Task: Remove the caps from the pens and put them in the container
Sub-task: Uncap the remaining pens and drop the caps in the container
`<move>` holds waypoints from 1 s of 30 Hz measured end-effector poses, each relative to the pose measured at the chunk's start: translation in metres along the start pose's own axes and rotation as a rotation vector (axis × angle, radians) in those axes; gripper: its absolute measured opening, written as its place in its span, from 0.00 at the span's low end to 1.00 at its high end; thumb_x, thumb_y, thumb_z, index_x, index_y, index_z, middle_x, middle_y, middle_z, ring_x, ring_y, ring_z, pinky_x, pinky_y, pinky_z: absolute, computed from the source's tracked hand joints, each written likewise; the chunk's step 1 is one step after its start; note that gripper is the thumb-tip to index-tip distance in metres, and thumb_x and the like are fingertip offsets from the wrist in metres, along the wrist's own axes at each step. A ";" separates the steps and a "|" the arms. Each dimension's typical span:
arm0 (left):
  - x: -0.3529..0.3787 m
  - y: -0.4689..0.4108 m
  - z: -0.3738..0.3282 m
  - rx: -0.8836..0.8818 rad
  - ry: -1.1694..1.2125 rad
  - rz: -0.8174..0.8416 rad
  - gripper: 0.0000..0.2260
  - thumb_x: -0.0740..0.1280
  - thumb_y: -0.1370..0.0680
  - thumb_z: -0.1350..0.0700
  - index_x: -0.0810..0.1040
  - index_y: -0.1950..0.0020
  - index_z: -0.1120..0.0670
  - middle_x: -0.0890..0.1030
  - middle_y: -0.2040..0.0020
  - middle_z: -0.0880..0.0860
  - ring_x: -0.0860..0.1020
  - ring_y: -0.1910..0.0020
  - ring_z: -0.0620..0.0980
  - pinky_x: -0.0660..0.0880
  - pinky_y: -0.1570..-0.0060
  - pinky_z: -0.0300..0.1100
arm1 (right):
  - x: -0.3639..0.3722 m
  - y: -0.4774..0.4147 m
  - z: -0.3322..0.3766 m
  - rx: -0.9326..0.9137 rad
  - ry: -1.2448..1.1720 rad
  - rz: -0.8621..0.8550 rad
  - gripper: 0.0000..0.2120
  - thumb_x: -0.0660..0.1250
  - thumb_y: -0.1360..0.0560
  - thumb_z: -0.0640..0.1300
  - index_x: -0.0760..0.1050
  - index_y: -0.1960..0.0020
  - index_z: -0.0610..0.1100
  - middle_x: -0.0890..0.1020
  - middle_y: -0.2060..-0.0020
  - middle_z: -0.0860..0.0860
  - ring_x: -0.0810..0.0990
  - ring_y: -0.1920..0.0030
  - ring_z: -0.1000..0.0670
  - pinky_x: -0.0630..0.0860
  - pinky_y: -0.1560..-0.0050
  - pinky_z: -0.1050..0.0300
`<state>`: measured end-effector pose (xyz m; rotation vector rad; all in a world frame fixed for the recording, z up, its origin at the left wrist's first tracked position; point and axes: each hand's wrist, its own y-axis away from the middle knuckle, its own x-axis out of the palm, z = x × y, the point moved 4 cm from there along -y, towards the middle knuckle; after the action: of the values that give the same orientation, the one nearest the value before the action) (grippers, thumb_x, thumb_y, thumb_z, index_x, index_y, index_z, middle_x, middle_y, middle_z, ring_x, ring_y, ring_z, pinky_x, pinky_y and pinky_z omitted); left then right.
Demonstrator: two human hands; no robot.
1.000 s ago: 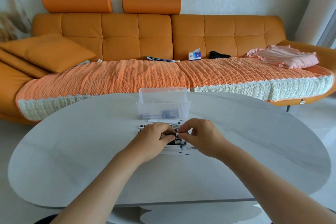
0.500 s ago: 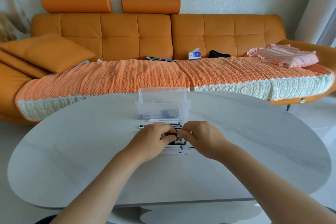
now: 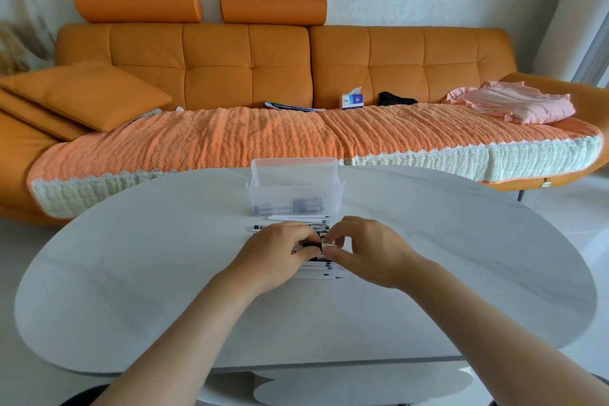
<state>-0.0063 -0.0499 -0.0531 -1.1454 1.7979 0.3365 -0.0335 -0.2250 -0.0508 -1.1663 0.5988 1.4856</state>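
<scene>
Space on the pale grey rounded table point(image 3: 148, 273) is ample, so a roll off its edge seems unlikely; the trouble lies nearer the middle. The clear ribbed plastic container point(image 3: 295, 175), with dark pieces point(image 3: 303, 204) in its bottom that are probably caps, stands just beyond the hands. It looks light and could be nudged or tipped by a hasty reach.

Between it and the person lies the row of white pens with black ends point(image 3: 290, 227), side by side on the table. Both hands sit right over it, so a jerk when a cap lets go could scatter the pens or mix capped with uncapped.

The left hand point(image 3: 276, 252) is curled round the dark end point(image 3: 310, 246) of one pen point(image 3: 325, 244), seemingly its cap, and the right hand point(image 3: 369, 250) pinches the white barrel between thumb and fingertips. If that cap is tight, the pull may slip, flicking the cap away or marking a finger. Whether it has started to loosen cannot be told.
</scene>
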 end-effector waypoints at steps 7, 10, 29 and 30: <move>0.001 -0.001 -0.002 0.012 -0.035 -0.024 0.03 0.69 0.24 0.46 0.79 0.51 0.41 0.78 0.56 0.38 0.74 0.56 0.37 0.68 0.60 0.37 | 0.000 0.001 -0.002 0.012 -0.045 -0.014 0.11 0.62 0.20 0.53 0.80 0.56 0.50 0.78 0.58 0.55 0.75 0.61 0.56 0.71 0.61 0.58; 0.002 -0.002 -0.003 0.015 -0.032 -0.023 0.02 0.69 0.24 0.46 0.78 0.52 0.40 0.78 0.56 0.36 0.75 0.55 0.36 0.69 0.59 0.36 | -0.004 0.002 -0.001 0.010 -0.036 -0.010 0.08 0.63 0.21 0.56 0.80 0.52 0.56 0.78 0.56 0.59 0.75 0.60 0.62 0.67 0.62 0.65; 0.013 -0.013 -0.015 0.063 0.054 -0.034 0.04 0.67 0.22 0.50 0.81 0.50 0.44 0.79 0.58 0.41 0.76 0.57 0.39 0.74 0.57 0.40 | -0.018 0.009 -0.012 0.020 0.025 -0.037 0.07 0.65 0.22 0.54 0.79 0.52 0.53 0.79 0.56 0.58 0.73 0.64 0.61 0.69 0.61 0.62; 0.013 -0.014 -0.015 0.065 0.054 -0.027 0.05 0.66 0.21 0.51 0.82 0.49 0.45 0.78 0.59 0.41 0.76 0.57 0.40 0.73 0.57 0.40 | -0.019 0.009 -0.012 0.023 0.027 -0.028 0.07 0.64 0.21 0.54 0.79 0.51 0.53 0.79 0.56 0.57 0.72 0.65 0.61 0.69 0.61 0.62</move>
<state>-0.0053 -0.0741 -0.0531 -1.1416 1.8258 0.2309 -0.0396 -0.2462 -0.0410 -1.1746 0.6137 1.4376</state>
